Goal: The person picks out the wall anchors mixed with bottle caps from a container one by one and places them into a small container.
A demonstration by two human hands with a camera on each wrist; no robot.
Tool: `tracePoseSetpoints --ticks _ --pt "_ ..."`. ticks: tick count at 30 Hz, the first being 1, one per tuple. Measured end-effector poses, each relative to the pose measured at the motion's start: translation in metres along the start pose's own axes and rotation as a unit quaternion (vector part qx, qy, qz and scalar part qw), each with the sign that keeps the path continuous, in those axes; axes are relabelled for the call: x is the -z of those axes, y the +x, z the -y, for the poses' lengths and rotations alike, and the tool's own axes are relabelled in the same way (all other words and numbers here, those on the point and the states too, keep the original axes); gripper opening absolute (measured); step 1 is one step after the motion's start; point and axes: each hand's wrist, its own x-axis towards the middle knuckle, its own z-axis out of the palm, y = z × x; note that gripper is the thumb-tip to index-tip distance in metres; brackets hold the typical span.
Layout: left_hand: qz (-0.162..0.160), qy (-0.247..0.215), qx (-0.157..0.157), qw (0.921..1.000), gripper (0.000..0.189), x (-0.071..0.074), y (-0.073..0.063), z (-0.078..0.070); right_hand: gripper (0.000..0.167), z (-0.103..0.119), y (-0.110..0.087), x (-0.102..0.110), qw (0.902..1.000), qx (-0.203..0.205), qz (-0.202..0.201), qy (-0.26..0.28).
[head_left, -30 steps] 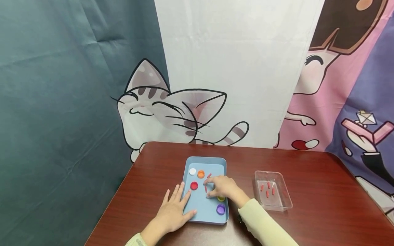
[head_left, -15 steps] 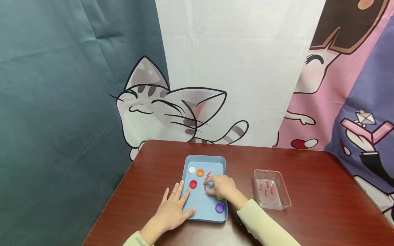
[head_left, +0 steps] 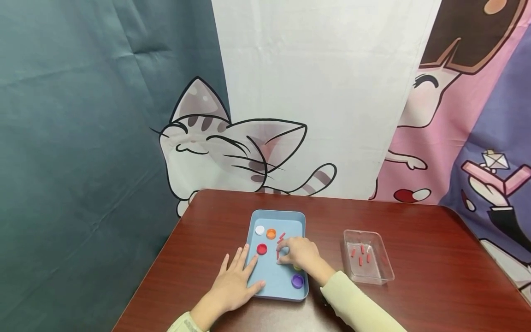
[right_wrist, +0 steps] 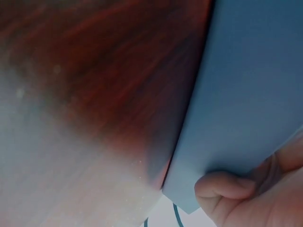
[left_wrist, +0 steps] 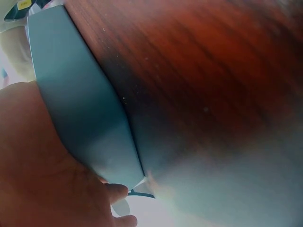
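Observation:
A light blue tray (head_left: 265,288) lies on the table. My right hand (head_left: 302,252) is over its right half, thumb and forefinger closing on the two ends of a small red stick (head_left: 278,255). Just beyond the forefinger lie more small red sticks (head_left: 282,235). My left hand (head_left: 232,283) rests with spread, straight fingers across the tray's left edge. Inside the tray are round caps: white (head_left: 259,230), orange (head_left: 271,234), red (head_left: 262,249) and purple (head_left: 297,281). A yellow cap (head_left: 297,267) is partly hidden under the right hand.
To the right of the tray stands a clear plastic box (head_left: 383,269) with several red sticks (head_left: 361,261) in it. The dark red wooden table (head_left: 431,276) reaches back to a printed curtain (head_left: 323,92).
My right thumb and forefinger have drawn closer together around the red stick. Another red stick beyond the forefinger now shows. My left hand has stayed in place.

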Motion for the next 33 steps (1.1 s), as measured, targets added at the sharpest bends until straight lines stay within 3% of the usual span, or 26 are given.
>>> tracePoseSetpoints --ticks 11,18,33 --pt "0.004 0.002 0.008 1.0000 0.078 0.003 0.001 -0.002 0.029 0.009 -0.004 -0.001 0.9985 -0.006 -0.048 -0.024" --pt "0.004 -0.004 0.011 0.9999 0.079 0.004 0.000 0.000 0.023 0.010 -0.005 -0.003 0.9978 -0.004 -0.059 -0.029" --pt "0.000 0.004 0.012 0.9999 0.078 0.002 -0.001 0.000 0.020 0.001 -0.015 0.009 0.9977 0.022 -0.060 0.021"
